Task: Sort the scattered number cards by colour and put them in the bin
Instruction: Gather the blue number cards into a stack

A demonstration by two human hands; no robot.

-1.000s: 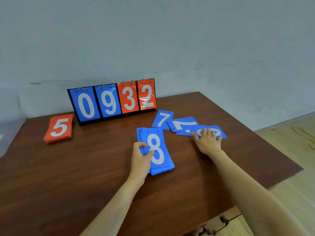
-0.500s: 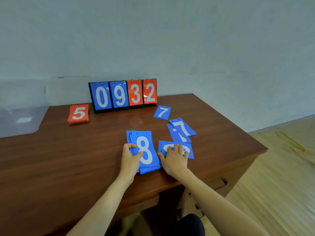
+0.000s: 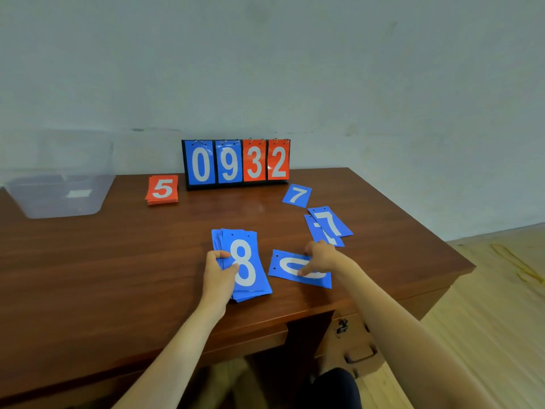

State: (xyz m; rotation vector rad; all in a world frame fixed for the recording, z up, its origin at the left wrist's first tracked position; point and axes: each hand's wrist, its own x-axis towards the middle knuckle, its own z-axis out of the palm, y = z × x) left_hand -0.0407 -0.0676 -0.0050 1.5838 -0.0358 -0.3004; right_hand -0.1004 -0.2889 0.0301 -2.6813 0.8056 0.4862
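- The left hand point(image 3: 219, 276) grips the blue stack point(image 3: 254, 249), thumb on its top 8.
- Just right of that stack lies the 0 card point(image 3: 281, 270), long axis crosswise, pinched by the right hand point(image 3: 323, 256).
- Whether that card lies flat or tilted is unclear; the bin point(image 3: 98, 196) sits far left of the stack.

blue stack point(image 3: 244, 265): loose, slightly fanned pile, white 8 on top, flat near the table's front edge; left hand point(image 3: 218, 276) grips its left side, thumb on the top card.
blue 0 card point(image 3: 290, 268): single, turned sideways, just right of the blue stack; right hand point(image 3: 321, 256) pinches it, thumb on the numeral.
far 7 card point(image 3: 297, 195): blue, single, flat, back right.
overlapping pair point(image 3: 330, 222): blue 7 over another blue card, beyond the blue 0 card.
red stack point(image 3: 162, 188): neat pile, white 5 on top, back left.
bin point(image 3: 59, 184): clear plastic, upright, far left.
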